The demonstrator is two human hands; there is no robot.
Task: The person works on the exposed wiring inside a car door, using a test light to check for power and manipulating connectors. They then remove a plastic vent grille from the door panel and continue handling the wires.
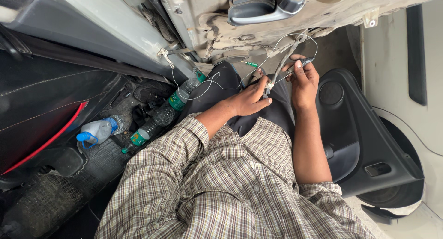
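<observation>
Near: checked shirt (230, 183), person seated at the open car door, dark trousers (240, 96) under the work. Left hand (249, 100) lies on the lap, thumb and forefinger pinched on a small pale connector (269, 85) where the thin white wire (207, 84) meets the dark cable (282, 64); other fingers loose. Right hand (303, 82), just right of it and a bit farther, is closed round a dark slim tool (302, 63), tip aimed toward the joint; can't tell if it's pliers or a probe. The wire loops left toward the door sill and up to the stripped door underside (277, 31). My read: keep the left pinch close to the joint so it can't twist, bring the tool in square, light force only, since that wire looks thin and would kink or snap. Mind the slack loop near the sill; a snag there would tug the joint. Far left: three plastic bottles (152, 123) on the footwell mat (69, 174). Right: removed door panel (360, 142) leaning by the car body.
</observation>
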